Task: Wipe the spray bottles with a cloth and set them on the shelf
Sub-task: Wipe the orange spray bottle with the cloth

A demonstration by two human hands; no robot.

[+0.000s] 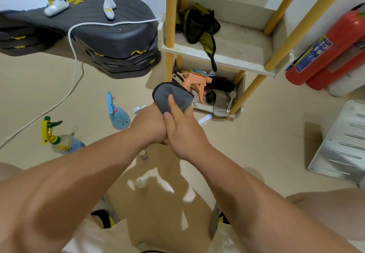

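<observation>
Beige floor is seen under a shelf [217, 55] with two tiers in view. On the upper tier one olive bag [197, 23] is laid; the lower is packed with clutter [219, 90]. Before the lower tier one orange sprayer [194, 81] is held up, its body wrapped in a grey cloth [171, 96]. The cloth is pinched by the right hand [183, 134]. The left hand [148, 124] is set against it, fingers hidden, so its grip cannot be told. Two more are stood on the floor: a blue sprayer [118, 116] and a yellow-headed sprayer [59, 140]. Two extinguishers [325, 49] are at the right.
</observation>
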